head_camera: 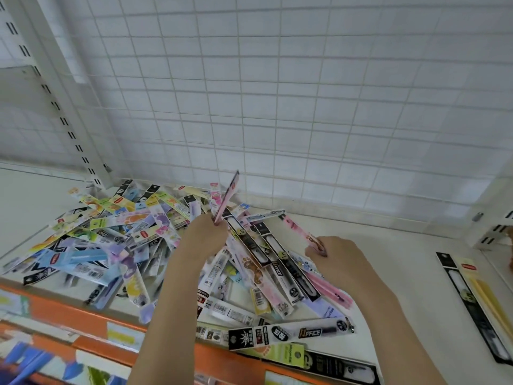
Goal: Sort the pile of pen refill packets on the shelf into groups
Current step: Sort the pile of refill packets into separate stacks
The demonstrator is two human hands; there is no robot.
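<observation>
In the head view, the pile of pen refill packets (155, 245) sprawls across the left and middle of the white shelf (402, 273), reaching back almost to the wire grid panel (305, 107) behind it and forward to the orange shelf edge (83, 309). The left hand (202, 237) pinches the lower end of a pink packet (228, 194) between curled fingers and holds it up out of the heap, tilted steeply toward the grid. The right hand (337, 259) closes its fingers round one end of a second pink packet (301, 232), which lies low over the pile's right side. Well apart to the right, a black packet (469, 307) and a yellow packet (488, 295) lie side by side on bare shelf (probably the start of sorted groups).

The packets look long, narrow, flat and very light, likely a glossy film sleeve on a card backing, so they should be slippery against each other and bend readily along their length. Pinching near one end, as both hands do, seems to suffice for lifting; a grip nearer the middle would probably keep a packet from drooping or snagging its neighbours. Those overlapping at the pile's front edge could slide off the shelf if disturbed.
</observation>
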